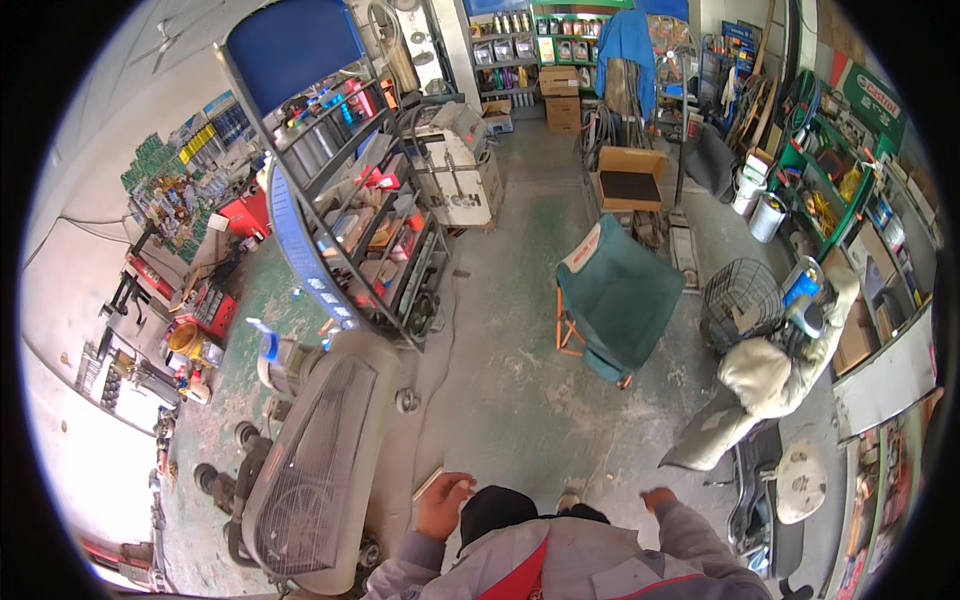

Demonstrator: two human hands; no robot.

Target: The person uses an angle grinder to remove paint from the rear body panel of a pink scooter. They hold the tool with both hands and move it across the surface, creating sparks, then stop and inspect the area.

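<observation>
Low in the picture, my left hand (442,505) is beside my body with its fingers curled in. A pale, narrow strip (427,484) shows just past the back of that hand; I cannot make out whether the hand touches it or what the fingers hold. My right hand (657,498) hangs low on the other side, small and partly turned away, so its fingers are not clear. Ahead of me on the floor stands a dark green folding chair (625,300) with orange legs. Neither hand touches it.
To the left stand a large grey machine with a grille (318,465) and a loaded metal shelf rack (375,215). A scooter with a pale cover (755,375) and a wire basket (742,298) is at right. An open cardboard box (632,160) lies behind the chair.
</observation>
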